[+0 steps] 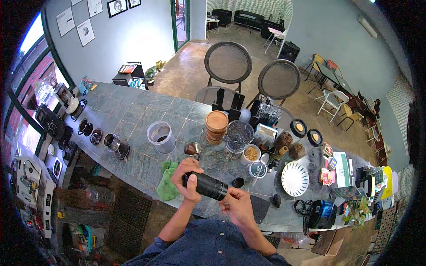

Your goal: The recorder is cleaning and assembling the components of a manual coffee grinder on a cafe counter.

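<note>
Tilted sideways above the counter's near edge is a black cylinder that looks like a hand coffee grinder [207, 186]. My left hand [188, 179] wraps around its body. At its lower right end the fingers of my right hand [237, 206] are pinched together against the rim; exactly what they grip there is partly hidden. A green cloth [167, 181] lies left of my left wrist. Just beyond that hand is a small metal cup [192, 150] with brown contents. A small black cup [238, 182] stands beyond my right hand.
Across the tiled counter [128, 117] stand a clear tub [161, 137], stacked wooden lids [216, 126], a glass dripper [239, 133] and a metal pitcher [116, 145]. To the right are a white striped plate [294, 178] and a black device with a cable [321, 214]. An espresso machine [35, 186] is far left.
</note>
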The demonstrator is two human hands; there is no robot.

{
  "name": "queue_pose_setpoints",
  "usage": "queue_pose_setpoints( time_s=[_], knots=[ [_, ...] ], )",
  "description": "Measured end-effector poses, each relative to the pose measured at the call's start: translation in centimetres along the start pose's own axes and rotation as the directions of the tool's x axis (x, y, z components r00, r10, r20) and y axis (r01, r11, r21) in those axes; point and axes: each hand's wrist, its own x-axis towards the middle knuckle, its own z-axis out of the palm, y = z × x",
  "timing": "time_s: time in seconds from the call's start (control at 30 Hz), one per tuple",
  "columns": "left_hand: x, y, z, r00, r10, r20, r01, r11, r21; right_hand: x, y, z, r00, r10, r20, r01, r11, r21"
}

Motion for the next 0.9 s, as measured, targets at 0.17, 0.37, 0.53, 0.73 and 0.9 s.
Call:
queue_pose_setpoints(
  time_s=[0.17,0.37,0.53,0.73,0.9],
  knots=[
    [-0.2,0.4,0.1,0.998,0.055,0.016,-0.056,0.993,0.105,0.7,0.1,-1.5,0.978,0.140,0.154,-0.171,0.962,0.213],
    [0.4,1.5,0.1,0.988,0.051,0.148,-0.086,0.966,0.243,1.1,0.2,-2.1,0.947,0.221,0.234,-0.293,0.892,0.344],
    [1.3,1.4,0.5,0.966,0.127,0.223,-0.154,0.982,0.108,1.2,0.9,-2.4,0.927,0.237,0.292,-0.340,0.860,0.381],
    [0.6,1.2,0.1,0.957,0.167,0.235,-0.192,0.977,0.088,1.1,1.3,-2.7,0.922,0.212,0.325,-0.338,0.850,0.405],
    [0.6,1.6,0.6,0.960,0.060,0.275,-0.069,0.997,0.023,1.0,3.4,-3.4,0.883,0.236,0.406,-0.428,0.761,0.487]
  ],
)
